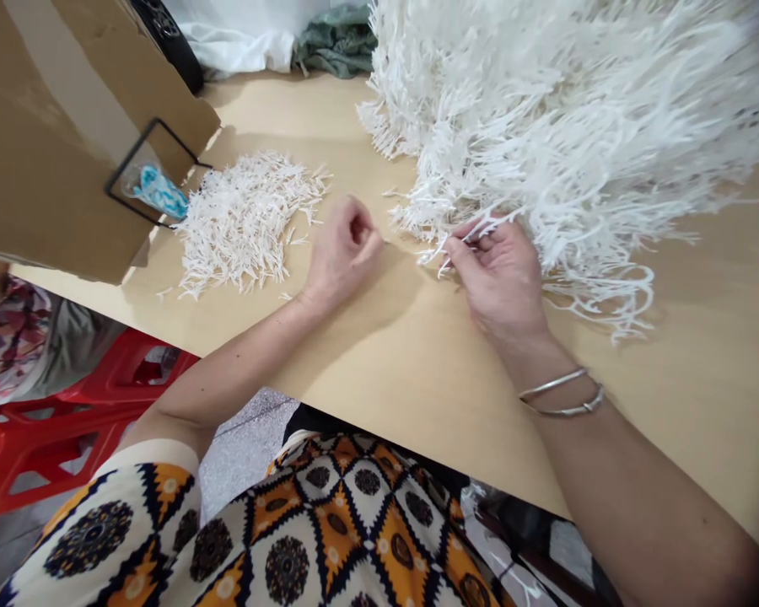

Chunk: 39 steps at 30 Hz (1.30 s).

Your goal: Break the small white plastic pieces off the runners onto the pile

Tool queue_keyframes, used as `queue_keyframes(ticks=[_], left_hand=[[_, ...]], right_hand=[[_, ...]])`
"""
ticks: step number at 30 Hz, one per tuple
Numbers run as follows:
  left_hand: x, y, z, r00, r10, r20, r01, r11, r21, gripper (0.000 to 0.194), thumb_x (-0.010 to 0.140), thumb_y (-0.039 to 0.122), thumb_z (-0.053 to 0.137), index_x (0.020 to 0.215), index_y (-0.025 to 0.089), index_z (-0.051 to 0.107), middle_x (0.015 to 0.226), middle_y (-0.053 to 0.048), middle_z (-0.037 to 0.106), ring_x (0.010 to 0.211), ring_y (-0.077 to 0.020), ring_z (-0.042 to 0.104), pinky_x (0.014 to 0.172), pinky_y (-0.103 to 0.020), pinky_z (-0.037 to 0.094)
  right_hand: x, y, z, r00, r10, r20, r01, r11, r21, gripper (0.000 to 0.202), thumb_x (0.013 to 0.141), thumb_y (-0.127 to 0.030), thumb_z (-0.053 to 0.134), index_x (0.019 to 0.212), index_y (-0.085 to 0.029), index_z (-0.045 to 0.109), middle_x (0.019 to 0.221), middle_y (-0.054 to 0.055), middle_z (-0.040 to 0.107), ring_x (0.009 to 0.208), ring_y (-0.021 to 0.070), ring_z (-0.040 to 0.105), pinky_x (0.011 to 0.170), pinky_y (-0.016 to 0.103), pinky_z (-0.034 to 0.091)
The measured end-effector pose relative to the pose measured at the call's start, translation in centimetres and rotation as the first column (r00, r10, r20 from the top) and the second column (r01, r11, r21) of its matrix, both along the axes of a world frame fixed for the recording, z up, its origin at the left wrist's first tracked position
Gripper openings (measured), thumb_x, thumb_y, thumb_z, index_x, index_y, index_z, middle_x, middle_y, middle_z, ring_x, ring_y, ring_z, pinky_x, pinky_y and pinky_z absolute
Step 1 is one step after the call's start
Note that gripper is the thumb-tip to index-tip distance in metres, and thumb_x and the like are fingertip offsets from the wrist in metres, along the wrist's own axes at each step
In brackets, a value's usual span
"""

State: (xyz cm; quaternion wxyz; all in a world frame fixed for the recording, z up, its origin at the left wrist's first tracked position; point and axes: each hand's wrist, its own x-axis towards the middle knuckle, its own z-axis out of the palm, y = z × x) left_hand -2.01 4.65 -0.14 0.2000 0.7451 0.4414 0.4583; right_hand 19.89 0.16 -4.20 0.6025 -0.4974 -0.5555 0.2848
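My right hand (503, 270) pinches a thin white branched plastic strand (446, 253) at the near edge of a large heap of white branched strands (544, 126). The strand's forked tips stick out to the left of my fingers. My left hand (347, 249) hovers over the table, a little left of those tips, with its fingers curled together. Anything between its fingertips is too small and blurred to name. Beyond my left hand lies a pile of short white plastic pieces (244, 223), with a few loose ones around it.
A cardboard box (51, 126) stands on the table (379, 354) at the left. Beside it a black wire frame (158, 173) sits near a blue-and-white item (158, 192). Green cloth (335, 42) lies at the back. Red stools (101, 396) and part of another person are at lower left.
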Motion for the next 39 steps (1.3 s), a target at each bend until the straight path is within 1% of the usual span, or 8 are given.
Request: queue_keyframes(ticks=[1, 3, 7, 9, 16, 22, 29, 39], left_hand=[[-0.4, 0.4, 0.0, 0.995, 0.099, -0.005, -0.099, 0.993, 0.057, 0.017, 0.095, 0.027, 0.071, 0.092, 0.022, 0.056, 0.091, -0.003, 0.06, 0.084, -0.0168, 0.056, 0.084, -0.035, 0.05], [-0.8, 0.6, 0.3, 0.996, 0.093, -0.01, -0.092, 0.989, 0.113, 0.012, 0.098, 0.03, 0.07, 0.1, 0.021, 0.062, 0.105, -0.008, 0.066, 0.099, -0.0205, 0.061, 0.095, -0.038, 0.051], [0.2, -0.6, 0.8, 0.915, -0.396, -0.075, 0.397, 0.918, -0.013, 0.028, 0.108, 0.045, 0.058, 0.106, 0.02, 0.072, 0.115, -0.01, 0.074, 0.11, -0.0192, 0.068, 0.103, -0.035, 0.051], [0.9, -1.1, 0.6, 0.863, -0.497, -0.096, 0.491, 0.868, -0.075, 0.035, 0.109, 0.051, 0.057, 0.105, 0.02, 0.073, 0.112, -0.01, 0.077, 0.106, -0.0177, 0.071, 0.1, -0.033, 0.051], [1.1, -1.1, 0.4, 0.869, -0.476, -0.135, 0.455, 0.877, -0.156, 0.048, 0.105, 0.063, 0.056, 0.088, 0.019, 0.063, 0.085, -0.002, 0.071, 0.076, -0.0125, 0.06, 0.079, -0.03, 0.044], [0.7, -1.3, 1.0, 0.791, -0.573, -0.215, 0.548, 0.82, -0.166, 0.044, 0.111, 0.054, 0.046, 0.084, 0.021, 0.056, 0.081, 0.0, 0.064, 0.076, -0.0139, 0.055, 0.088, -0.034, 0.039], [0.5, -0.6, 1.4, 0.723, -0.676, -0.142, 0.646, 0.735, -0.207, 0.045, 0.107, 0.06, 0.049, 0.082, 0.022, 0.052, 0.075, 0.001, 0.057, 0.071, -0.0151, 0.049, 0.08, -0.032, 0.041], [0.3, -0.5, 1.7, 0.704, -0.697, -0.138, 0.636, 0.705, -0.315, 0.045, 0.104, 0.062, 0.052, 0.084, 0.021, 0.054, 0.078, 0.002, 0.057, 0.075, -0.0141, 0.05, 0.086, -0.033, 0.04]], right_hand=[[-0.3, -0.1, 0.2, 0.999, 0.015, -0.041, -0.015, 1.0, -0.004, 0.029, 0.091, -0.047, 0.076, 0.104, -0.028, 0.059, 0.093, 0.001, 0.064, 0.08, 0.0175, 0.067, 0.076, 0.04, 0.062], [-0.7, -0.3, 0.6, 0.994, 0.039, -0.105, -0.042, 0.999, -0.026, 0.031, 0.089, -0.049, 0.079, 0.103, -0.029, 0.06, 0.094, 0.0, 0.065, 0.08, 0.017, 0.066, 0.075, 0.038, 0.062], [-1.2, -0.8, 1.4, 0.989, 0.067, -0.128, -0.075, 0.995, -0.058, 0.034, 0.09, -0.055, 0.078, 0.102, -0.03, 0.059, 0.094, 0.0, 0.065, 0.079, 0.0171, 0.067, 0.076, 0.039, 0.063], [-1.2, -0.9, 1.6, 0.991, 0.072, -0.117, -0.08, 0.995, -0.066, 0.034, 0.091, -0.057, 0.076, 0.102, -0.03, 0.058, 0.093, 0.0, 0.065, 0.08, 0.0174, 0.067, 0.078, 0.04, 0.063], [-1.3, -1.1, 1.6, 0.992, 0.087, -0.096, -0.093, 0.994, -0.059, 0.027, 0.091, -0.047, 0.079, 0.1, -0.029, 0.061, 0.089, -0.001, 0.066, 0.077, 0.0173, 0.066, 0.078, 0.04, 0.062], [-1.6, -0.9, 0.8, 0.987, -0.05, 0.152, 0.045, 0.998, 0.034, 0.016, 0.09, -0.033, 0.077, 0.092, -0.029, 0.061, 0.081, 0.001, 0.062, 0.073, 0.021, 0.06, 0.083, 0.049, 0.057], [-2.5, -1.3, 1.8, 0.963, -0.082, 0.255, 0.071, 0.996, 0.052, 0.013, 0.093, -0.023, 0.064, 0.088, -0.029, 0.054, 0.084, 0.002, 0.062, 0.082, 0.0241, 0.062, 0.085, 0.048, 0.057], [-3.7, -1.5, 2.0, 0.902, -0.148, 0.405, 0.125, 0.989, 0.083, 0.03, 0.076, 0.001, 0.051, 0.082, -0.028, 0.042, 0.087, 0.003, 0.057, 0.09, 0.0258, 0.06, 0.085, 0.045, 0.053]])
